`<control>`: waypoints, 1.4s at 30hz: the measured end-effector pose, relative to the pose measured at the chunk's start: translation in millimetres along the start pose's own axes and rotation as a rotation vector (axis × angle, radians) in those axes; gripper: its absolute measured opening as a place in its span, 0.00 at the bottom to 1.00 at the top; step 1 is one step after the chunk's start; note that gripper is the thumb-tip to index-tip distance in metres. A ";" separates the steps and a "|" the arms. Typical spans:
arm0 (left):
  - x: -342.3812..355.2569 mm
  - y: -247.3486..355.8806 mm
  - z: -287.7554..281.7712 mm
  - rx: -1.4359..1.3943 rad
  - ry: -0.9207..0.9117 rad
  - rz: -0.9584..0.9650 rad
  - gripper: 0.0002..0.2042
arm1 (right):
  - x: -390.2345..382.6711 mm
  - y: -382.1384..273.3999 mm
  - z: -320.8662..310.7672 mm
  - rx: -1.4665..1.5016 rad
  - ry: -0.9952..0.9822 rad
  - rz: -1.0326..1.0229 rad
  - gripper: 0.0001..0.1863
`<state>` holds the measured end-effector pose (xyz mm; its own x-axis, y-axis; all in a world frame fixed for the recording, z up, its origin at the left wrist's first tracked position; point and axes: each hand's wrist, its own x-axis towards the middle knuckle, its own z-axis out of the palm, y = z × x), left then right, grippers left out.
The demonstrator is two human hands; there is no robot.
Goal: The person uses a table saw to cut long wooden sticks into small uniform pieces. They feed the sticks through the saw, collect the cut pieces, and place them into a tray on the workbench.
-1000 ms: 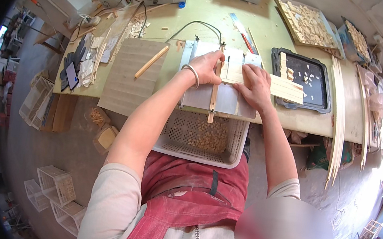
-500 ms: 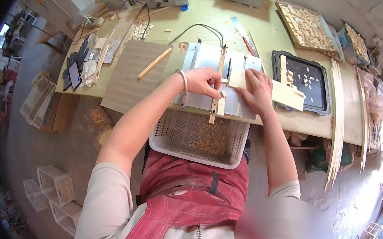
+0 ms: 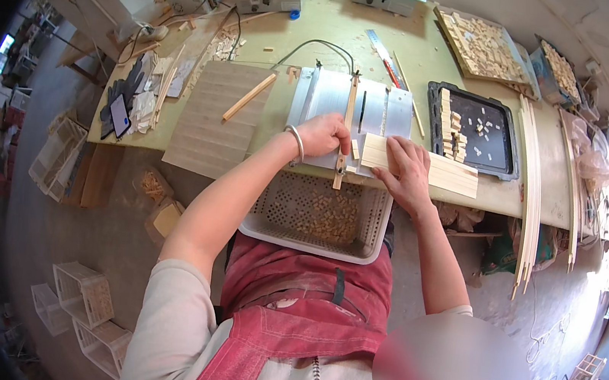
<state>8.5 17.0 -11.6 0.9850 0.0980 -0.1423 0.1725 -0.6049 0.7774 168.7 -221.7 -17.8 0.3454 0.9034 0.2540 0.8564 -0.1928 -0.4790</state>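
A basket (image 3: pixel 316 215) of wood bits sits at the bench (image 3: pixel 318 30) edge. Above it, the left hand (image 3: pixel 325 134) grips a wooden fence (image 3: pixel 346 130) on the saw table (image 3: pixel 331 101); the right hand (image 3: pixel 402 170) lies flat, fingers spread, on a slat bundle (image 3: pixel 437 173). A black tray (image 3: pixel 508 136) lies beyond.

Person, seen from above. Short-sleeved T-shirt (image 3: pixel 163 325), light grey-beige, sleeves ending above elbows; forearms bare. Bib apron (image 3: pixel 305 305), dusty red, dark strap or loop at waist, zip line down centre below. Thin silver bangle (image 3: pixel 296 141) on left wrist. Left hand (image 3: pixel 325 134) and right hand (image 3: pixel 403 171) bare, no gloves.
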 end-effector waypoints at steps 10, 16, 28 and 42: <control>-7.1 2.2 13.5 -0.103 0.025 0.051 0.15 | -2.8 -2.2 0.5 0.003 -0.012 -0.004 0.38; -9.4 16.8 10.7 -0.094 0.266 -0.159 0.16 | 2.0 -7.9 15.8 -0.001 -0.003 -0.068 0.38; -4.2 9.5 22.9 0.162 0.271 -0.099 0.32 | 18.6 -9.6 23.5 0.009 0.032 -0.072 0.37; 21.3 -5.1 10.0 0.157 0.350 -0.100 0.31 | 49.1 1.3 26.3 0.005 0.049 -0.033 0.36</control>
<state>28.4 14.2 -24.8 0.9118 0.4098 0.0260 0.2910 -0.6895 0.6633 176.7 -167.6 -28.0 0.3350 0.8896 0.3105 0.8657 -0.1606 -0.4741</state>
